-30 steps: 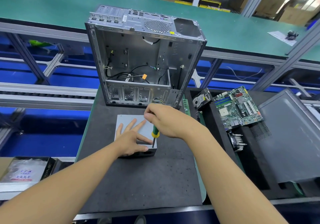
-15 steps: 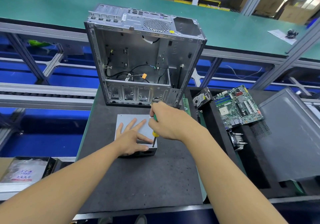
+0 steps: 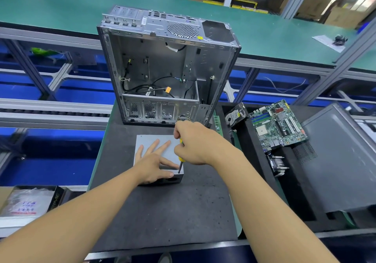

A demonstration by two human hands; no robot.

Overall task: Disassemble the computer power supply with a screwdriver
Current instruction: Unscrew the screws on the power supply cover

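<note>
A grey metal power supply point(image 3: 151, 142) lies flat on the black mat point(image 3: 162, 212) in front of me. My left hand point(image 3: 153, 164) rests palm-down on its top with fingers spread, the thumb at the near edge. My right hand point(image 3: 193, 143) is closed around a screwdriver point(image 3: 180, 160) with a green and yellow handle. The tool stands nearly upright, its tip touching the near right corner of the power supply's top.
An empty open computer case point(image 3: 166, 69) stands upright just behind the power supply. To the right lie a hard drive point(image 3: 236, 114), a green motherboard point(image 3: 277, 123), a heatsink point(image 3: 277, 164) and a grey side panel point(image 3: 343, 161). A box point(image 3: 26, 203) sits at lower left.
My right hand has shifted slightly on the screwdriver handle, as if turning it. The left hand and the power supply have stayed in place.
</note>
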